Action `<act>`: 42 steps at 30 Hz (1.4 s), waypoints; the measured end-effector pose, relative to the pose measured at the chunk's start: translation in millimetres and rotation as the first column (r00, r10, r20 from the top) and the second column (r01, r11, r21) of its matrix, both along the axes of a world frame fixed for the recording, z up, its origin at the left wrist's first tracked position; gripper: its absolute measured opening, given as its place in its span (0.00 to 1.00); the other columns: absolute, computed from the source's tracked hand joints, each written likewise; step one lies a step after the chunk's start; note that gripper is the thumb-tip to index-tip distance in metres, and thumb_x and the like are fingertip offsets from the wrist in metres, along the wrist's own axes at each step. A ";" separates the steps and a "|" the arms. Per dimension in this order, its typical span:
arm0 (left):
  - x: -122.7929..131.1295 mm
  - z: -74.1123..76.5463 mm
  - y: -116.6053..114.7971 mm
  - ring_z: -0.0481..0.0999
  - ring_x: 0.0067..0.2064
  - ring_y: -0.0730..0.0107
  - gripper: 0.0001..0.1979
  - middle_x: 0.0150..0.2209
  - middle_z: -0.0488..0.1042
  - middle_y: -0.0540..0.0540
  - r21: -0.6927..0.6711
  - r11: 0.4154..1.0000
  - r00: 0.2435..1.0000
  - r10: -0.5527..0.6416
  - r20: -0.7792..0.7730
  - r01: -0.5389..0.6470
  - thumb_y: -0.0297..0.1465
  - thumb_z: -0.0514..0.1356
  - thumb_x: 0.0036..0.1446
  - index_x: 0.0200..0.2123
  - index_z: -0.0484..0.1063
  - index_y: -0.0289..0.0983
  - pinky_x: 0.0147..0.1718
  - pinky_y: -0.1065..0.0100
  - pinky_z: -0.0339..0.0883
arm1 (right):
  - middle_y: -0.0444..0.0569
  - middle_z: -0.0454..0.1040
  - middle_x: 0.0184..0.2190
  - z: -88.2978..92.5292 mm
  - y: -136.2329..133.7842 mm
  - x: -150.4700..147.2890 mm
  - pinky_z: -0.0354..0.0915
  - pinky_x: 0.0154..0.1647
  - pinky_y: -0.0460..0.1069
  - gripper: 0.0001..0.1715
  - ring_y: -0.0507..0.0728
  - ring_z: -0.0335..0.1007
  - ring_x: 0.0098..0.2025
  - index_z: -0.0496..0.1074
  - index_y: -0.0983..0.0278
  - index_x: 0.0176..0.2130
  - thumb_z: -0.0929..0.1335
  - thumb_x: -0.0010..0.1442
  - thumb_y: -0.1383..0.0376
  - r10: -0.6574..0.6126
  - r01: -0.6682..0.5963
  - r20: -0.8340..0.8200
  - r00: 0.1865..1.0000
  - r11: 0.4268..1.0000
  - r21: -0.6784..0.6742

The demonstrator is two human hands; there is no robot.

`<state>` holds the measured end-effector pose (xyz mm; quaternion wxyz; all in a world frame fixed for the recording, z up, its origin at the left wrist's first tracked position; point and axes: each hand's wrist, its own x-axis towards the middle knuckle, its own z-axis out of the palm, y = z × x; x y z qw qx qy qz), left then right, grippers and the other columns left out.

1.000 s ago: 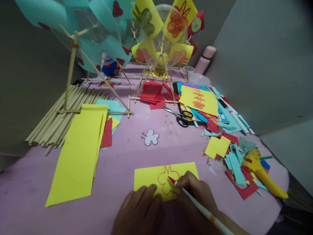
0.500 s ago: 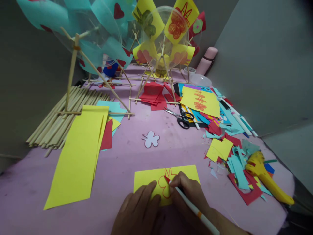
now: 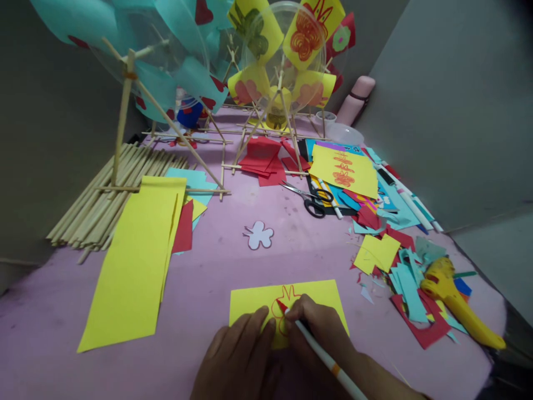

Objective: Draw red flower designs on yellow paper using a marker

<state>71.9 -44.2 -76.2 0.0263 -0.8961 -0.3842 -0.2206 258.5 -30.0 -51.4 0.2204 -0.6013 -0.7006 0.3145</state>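
My right hand [image 3: 318, 328] is closed around a white felt-tip marker [image 3: 320, 353] with a red tip. The tip rests on a yellow paper rectangle [image 3: 245, 300], inside a red butterfly outline [image 3: 288, 291] that my fingers partly cover. Lying flat on the lower left of that paper is my left hand [image 3: 239, 355], its fingers stretched out and holding nothing. Beyond the paper lies a small white butterfly cutout [image 3: 259, 235] with a dark edge. To the left are long yellow paper strips [image 3: 129, 272].
Stick-framed wheels with turquoise [image 3: 166, 83] and yellow paper [image 3: 306, 36] stand at the back. Wooden sticks [image 3: 112, 194] lie left. Scissors [image 3: 310, 197], drawn-on yellow paper [image 3: 343, 169], paper scraps [image 3: 410, 289] and a yellow glue gun [image 3: 458, 303] lie right.
The marker tip has moved slightly left along the left wing of the red outline. My left hand stays on the paper. The whole view has shifted a little.
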 end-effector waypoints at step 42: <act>5.6 9.7 1.5 0.74 0.42 0.64 0.15 0.45 0.75 0.42 0.023 0.999 0.998 0.024 0.057 -0.025 0.31 0.45 0.64 0.43 0.69 0.33 0.38 0.64 0.67 | 0.45 0.76 0.23 0.8 0.1 -2.8 0.64 0.26 0.43 0.07 0.53 0.73 0.24 0.65 0.61 0.26 0.62 0.49 0.73 0.038 -0.037 0.059 0.998 0.999 -0.021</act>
